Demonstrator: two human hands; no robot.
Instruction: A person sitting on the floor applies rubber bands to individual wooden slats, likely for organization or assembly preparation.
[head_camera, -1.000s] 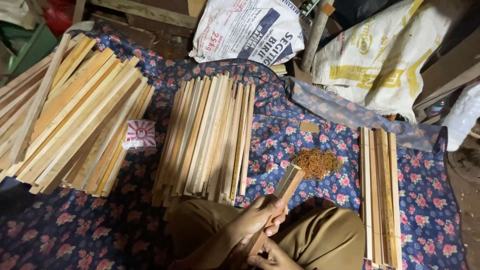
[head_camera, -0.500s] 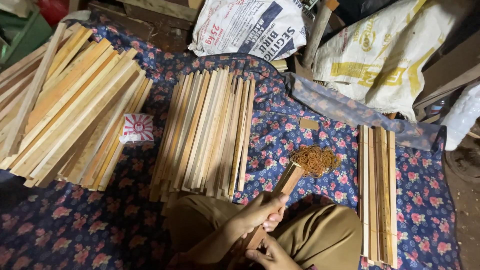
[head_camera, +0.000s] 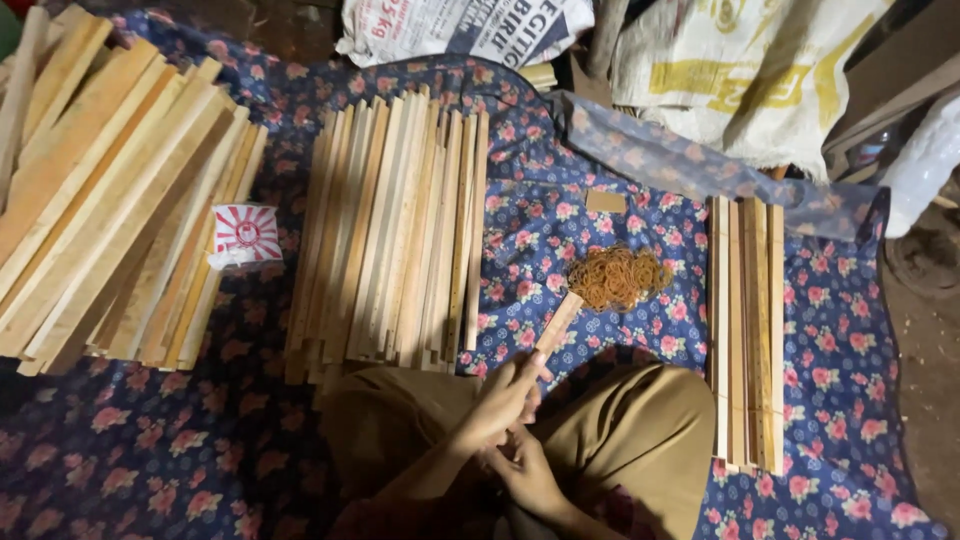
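My left hand (head_camera: 497, 402) is closed around a bundle of thin wooden sticks (head_camera: 556, 325) that slants up and to the right over my lap. The bundle's far end rests beside a pile of brown rubber bands (head_camera: 620, 276) on the floral cloth (head_camera: 560, 230). Just below it, my right hand (head_camera: 527, 470) holds the near end of the same bundle, fingers curled. Both hands sit between my crossed legs in olive trousers (head_camera: 640, 430).
A flat stack of wooden slats (head_camera: 390, 230) lies ahead on the cloth. A bigger heap of slats (head_camera: 100, 200) is at the left, with a small red-and-white packet (head_camera: 245, 233) beside it. Another row of slats (head_camera: 747, 320) lies at the right. Printed sacks (head_camera: 730, 70) stand behind.
The view has shifted a little, so the slats and cloth sit higher and further left. Both hands keep hold of the stick bundle in my lap.
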